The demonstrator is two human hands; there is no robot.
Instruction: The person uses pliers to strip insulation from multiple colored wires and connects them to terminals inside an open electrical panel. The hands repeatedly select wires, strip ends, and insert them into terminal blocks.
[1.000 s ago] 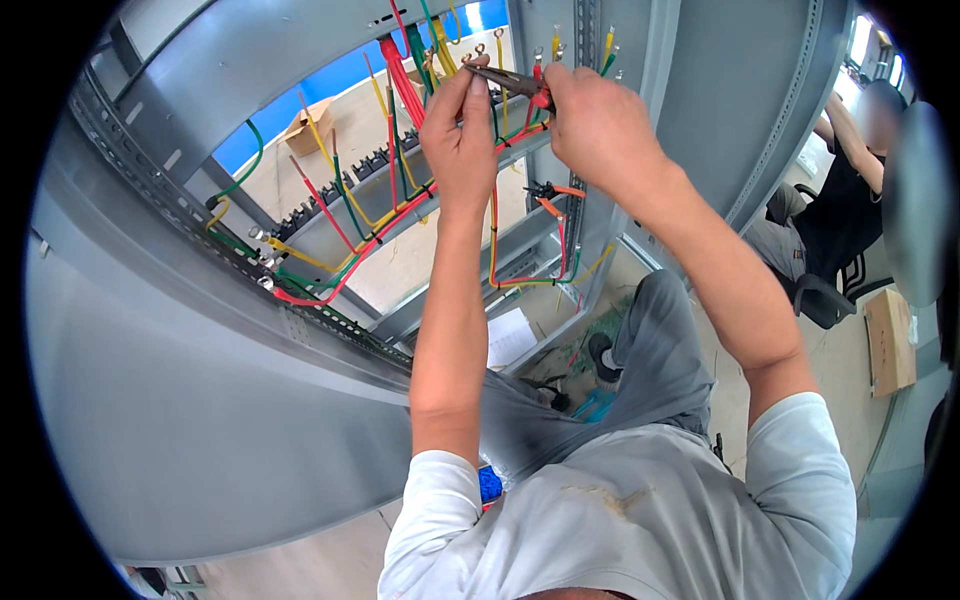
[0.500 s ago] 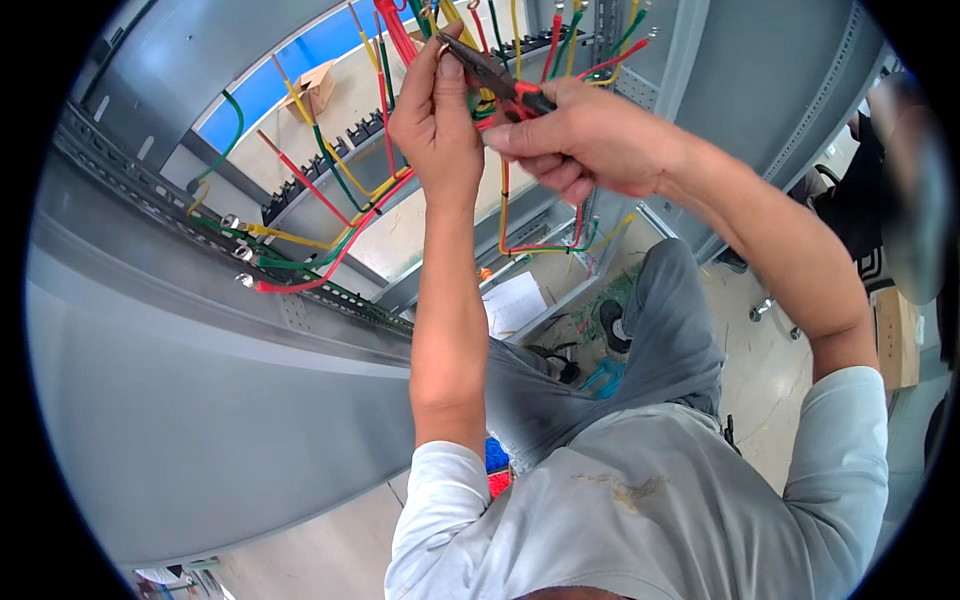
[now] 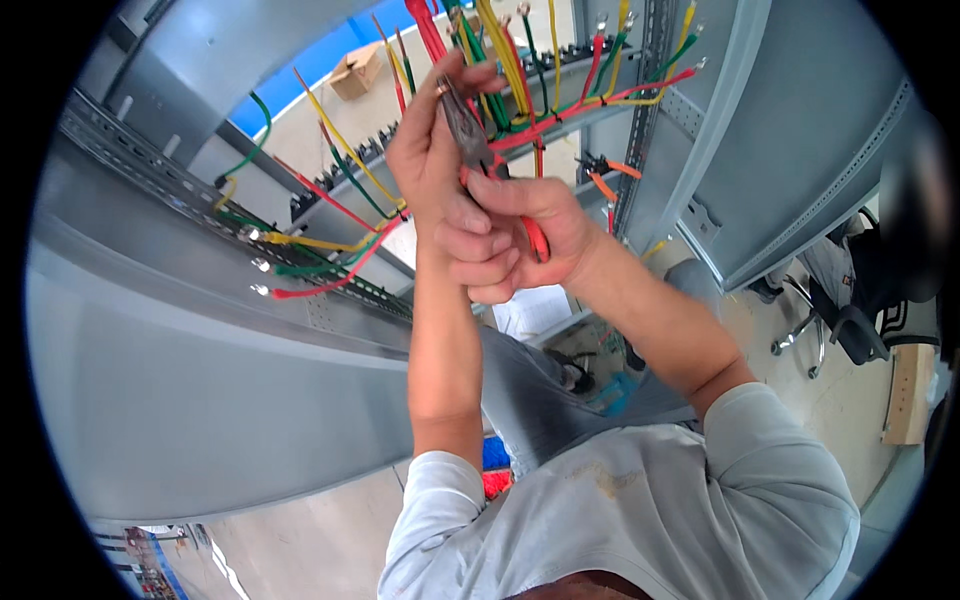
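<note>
Crimping, apparently: right hand [image 3: 530,235] clenched round red-handled pliers [image 3: 470,135], left hand [image 3: 435,150] pinching a red wire [image 3: 430,35] at the pliers' nose; next needs a steady squeeze.

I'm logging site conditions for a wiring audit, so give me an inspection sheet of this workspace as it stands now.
Surface: grey metal cabinet frame, with a perforated rail along it.
Job's things: pliers with red handles, jaws up among the wire ends.
Clutter: cardboard box behind the frame; papers on the floor below.
Grippers: left hand around the plier head and wires; right hand gripping the handles.
Cables: red, yellow and green wires with lug ends, fanned loose.
Surroundings: office chair at right.
</note>
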